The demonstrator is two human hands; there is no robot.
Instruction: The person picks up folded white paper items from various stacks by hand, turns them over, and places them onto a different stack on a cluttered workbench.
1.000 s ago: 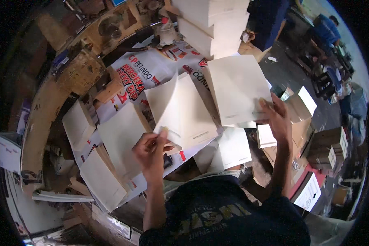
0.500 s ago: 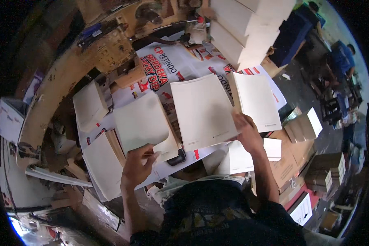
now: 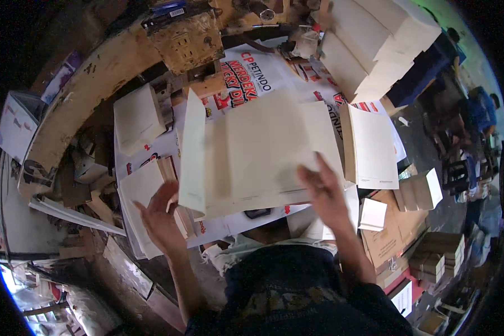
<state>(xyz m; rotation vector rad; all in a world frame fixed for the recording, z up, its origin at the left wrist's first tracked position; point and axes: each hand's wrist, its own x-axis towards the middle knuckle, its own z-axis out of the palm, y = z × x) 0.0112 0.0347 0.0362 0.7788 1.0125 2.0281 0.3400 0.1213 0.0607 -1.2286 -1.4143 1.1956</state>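
A large cream paper sheet (image 3: 263, 151), folded with its left flap standing up, lies blurred across the middle of the work table. My left hand (image 3: 161, 215) holds the sheet's lower left corner. My right hand (image 3: 322, 193) lies flat on its lower right part, fingers spread. A stack of cream sheets (image 3: 372, 147) rests just right of it. Another stack (image 3: 143, 196) sits under my left hand, and a third (image 3: 137, 116) lies further back on the left.
A printed red and white banner (image 3: 252, 73) covers the table. Tall piles of cream blocks (image 3: 375, 45) stand at the back right. A worn yellowish machine (image 3: 185, 36) sits at the back. Cardboard boxes (image 3: 420, 241) crowd the floor at right, where other people (image 3: 479, 109) work.
The sheet I held in my left hand has swung onto the middle of the table. My right hand came off the right stack and now presses on the big sheet.
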